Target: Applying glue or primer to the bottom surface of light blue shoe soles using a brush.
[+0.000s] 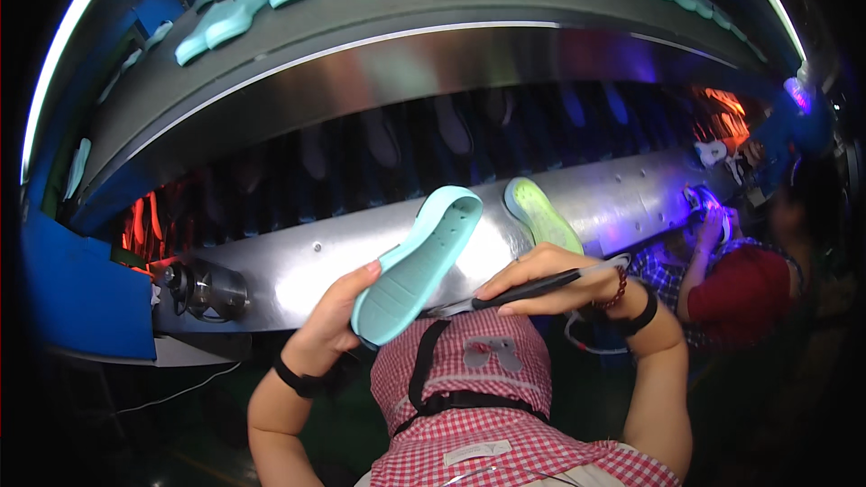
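The light is uneven. Well up and left of the left hand, a white tube shines strongly; another tube is far up and right of the right hand. Beside the left hand, the desk gives white glare. Right of the right hand, violet light colours its metal. Below both hands, the floor is nearly black. Toward the rim, straight edges bend and details become soft.

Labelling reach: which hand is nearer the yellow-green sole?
Right. The right hand is by the yellow-green sole, at its near end; the left hand is farther off, leftward.
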Available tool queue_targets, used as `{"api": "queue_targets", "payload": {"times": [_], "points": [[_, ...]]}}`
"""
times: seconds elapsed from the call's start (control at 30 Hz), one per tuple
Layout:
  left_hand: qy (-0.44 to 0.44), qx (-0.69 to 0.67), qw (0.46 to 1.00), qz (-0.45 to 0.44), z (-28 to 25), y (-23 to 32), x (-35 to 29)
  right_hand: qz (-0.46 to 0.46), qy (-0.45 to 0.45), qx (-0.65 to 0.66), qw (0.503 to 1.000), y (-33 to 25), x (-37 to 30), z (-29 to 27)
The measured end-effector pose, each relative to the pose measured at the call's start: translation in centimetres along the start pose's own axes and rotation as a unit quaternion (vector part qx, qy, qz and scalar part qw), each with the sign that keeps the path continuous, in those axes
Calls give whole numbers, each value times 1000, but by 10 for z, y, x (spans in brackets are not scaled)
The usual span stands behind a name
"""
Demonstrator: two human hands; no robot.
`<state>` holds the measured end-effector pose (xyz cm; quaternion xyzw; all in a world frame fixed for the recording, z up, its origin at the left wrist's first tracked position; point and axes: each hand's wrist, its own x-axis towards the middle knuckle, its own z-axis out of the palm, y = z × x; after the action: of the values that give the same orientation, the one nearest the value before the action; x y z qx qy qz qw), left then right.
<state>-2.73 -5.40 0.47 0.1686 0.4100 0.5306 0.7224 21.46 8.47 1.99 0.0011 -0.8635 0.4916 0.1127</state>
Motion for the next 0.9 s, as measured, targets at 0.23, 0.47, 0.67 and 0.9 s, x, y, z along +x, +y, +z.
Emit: {"api": "queue_targets", "payload": {"times": [0.23,0.47,0.67,0.9], "points": [[-67,-155,986,-16,-21,-50,28,140,291,245,914,48,3,39],[-11,-187,982,23,-25,-51,14,122,422,138,888,33,13,73],[-21,-128,945,299,-39,20,-63,-136,439,490,741,50,-38,61],[12,-196,767,611,-136,259,-115,-8,430,589,684,67,-36,57]]}}
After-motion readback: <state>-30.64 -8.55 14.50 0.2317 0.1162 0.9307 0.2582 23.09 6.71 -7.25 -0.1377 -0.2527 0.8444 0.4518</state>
